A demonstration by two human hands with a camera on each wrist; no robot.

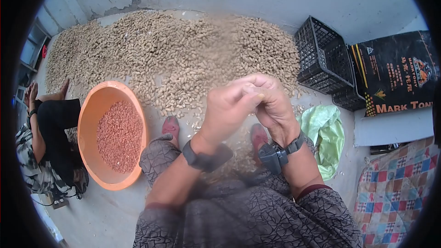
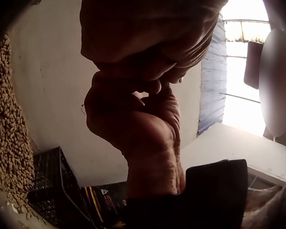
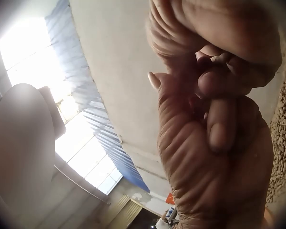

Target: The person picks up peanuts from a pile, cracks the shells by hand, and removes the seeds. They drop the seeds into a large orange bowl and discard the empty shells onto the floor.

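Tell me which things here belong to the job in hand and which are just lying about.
Seem to belong:
left hand and right hand, working together
heap of unshelled peanuts
orange basin
reddish kernels in it

Apparently just lying about:
black crates
printed black sack
green bag
checked cloth

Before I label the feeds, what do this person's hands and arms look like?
The left hand and right hand are ungloved. Each wrist wears a black strap with a dark device, boxy on the right, blurred on the left. The sleeves are grey with black crackle lines and maroon cuffs.
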